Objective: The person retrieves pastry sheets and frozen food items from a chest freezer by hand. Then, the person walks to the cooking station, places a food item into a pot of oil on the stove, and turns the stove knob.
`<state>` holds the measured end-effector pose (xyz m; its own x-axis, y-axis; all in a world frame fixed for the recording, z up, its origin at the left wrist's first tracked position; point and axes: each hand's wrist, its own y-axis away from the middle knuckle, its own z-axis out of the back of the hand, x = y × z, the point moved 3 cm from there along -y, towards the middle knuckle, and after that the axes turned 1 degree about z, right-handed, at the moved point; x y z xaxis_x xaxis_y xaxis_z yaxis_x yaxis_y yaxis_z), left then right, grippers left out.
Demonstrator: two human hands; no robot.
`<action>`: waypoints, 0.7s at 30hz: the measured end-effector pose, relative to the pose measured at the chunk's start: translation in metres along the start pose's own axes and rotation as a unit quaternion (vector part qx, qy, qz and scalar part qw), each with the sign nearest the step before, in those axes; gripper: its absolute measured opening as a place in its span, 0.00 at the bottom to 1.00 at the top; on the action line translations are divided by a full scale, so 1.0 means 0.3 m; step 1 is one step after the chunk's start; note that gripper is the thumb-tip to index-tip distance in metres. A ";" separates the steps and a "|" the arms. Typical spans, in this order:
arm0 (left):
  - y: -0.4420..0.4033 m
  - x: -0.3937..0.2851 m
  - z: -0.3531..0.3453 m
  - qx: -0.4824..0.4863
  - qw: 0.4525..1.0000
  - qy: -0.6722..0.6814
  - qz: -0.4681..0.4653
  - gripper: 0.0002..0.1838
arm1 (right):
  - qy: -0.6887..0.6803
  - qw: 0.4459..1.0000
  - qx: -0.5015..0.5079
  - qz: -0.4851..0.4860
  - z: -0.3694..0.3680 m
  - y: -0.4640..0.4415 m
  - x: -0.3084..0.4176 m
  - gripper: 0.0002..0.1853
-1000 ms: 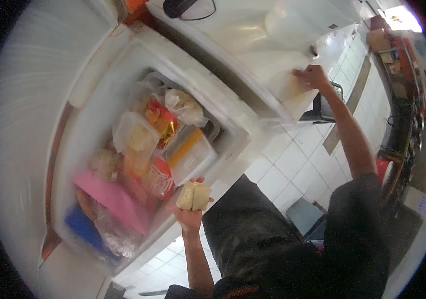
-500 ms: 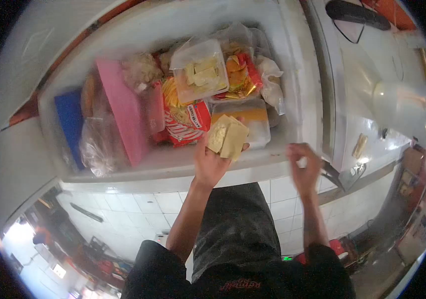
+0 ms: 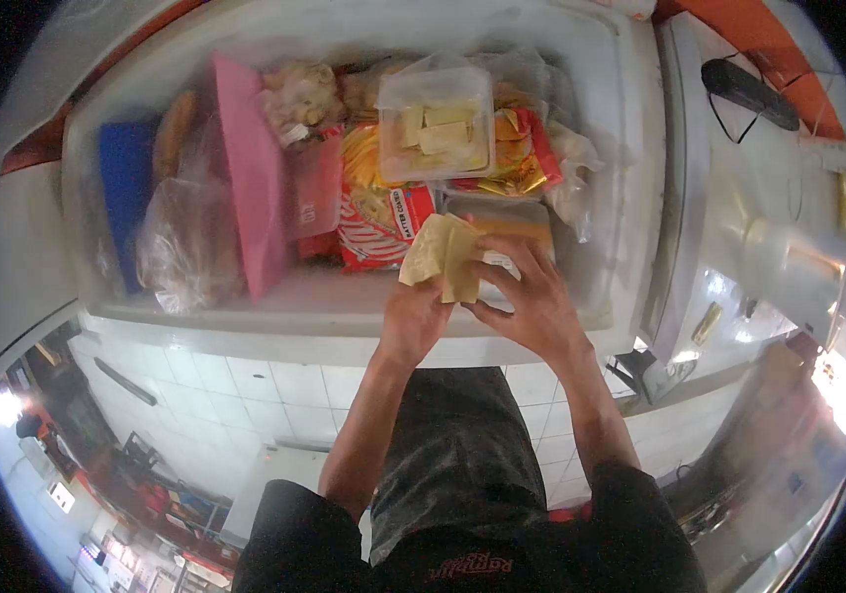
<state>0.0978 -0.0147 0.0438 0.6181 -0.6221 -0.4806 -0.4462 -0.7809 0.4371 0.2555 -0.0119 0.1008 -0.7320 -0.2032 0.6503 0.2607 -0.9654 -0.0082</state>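
My left hand (image 3: 417, 318) supports several flat, pale yellow pieces (image 3: 441, 259) from below, above the front edge of an open chest freezer (image 3: 363, 353). The fingers of my right hand (image 3: 532, 296) touch the right side of these pieces. Just behind them in the freezer, a clear plastic container (image 3: 437, 166) holds similar pale pieces. Beneath it lie a red and yellow food packet (image 3: 383, 232) and a second container with an orange band (image 3: 517, 225), partly hidden by my right hand.
A pink sheet (image 3: 248, 178), a blue item (image 3: 127, 208) and a clear bag (image 3: 190, 257) fill the freezer's left part. To the right, a white surface (image 3: 685, 178) bears a dark strapped object (image 3: 749, 94) and a translucent container (image 3: 818, 257).
My right hand has come from the white surface on the right to the pieces in my left hand. The view has turned, and my left hand is now over the freezer's front edge.
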 end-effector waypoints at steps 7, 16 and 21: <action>-0.004 -0.052 -0.016 0.050 0.998 0.049 0.004 0.35 | -0.055 0.991 -0.063 0.106 -0.004 -0.002 0.014 0.16; 0.019 -0.043 -0.006 -0.003 1.000 0.003 0.013 0.30 | -0.206 0.970 -0.122 0.044 -0.019 0.009 -0.009 0.13; 0.015 -0.023 -0.028 -0.027 0.999 -0.044 0.018 0.26 | -0.240 0.957 -0.163 -0.011 -0.037 0.039 -0.029 0.11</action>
<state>0.0970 -0.0135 0.0554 0.5423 -0.6546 -0.5267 -0.4309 -0.7548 0.4945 0.2579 -0.0232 0.0867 -0.3409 -0.1600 0.9264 -0.0186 -0.9841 -0.1768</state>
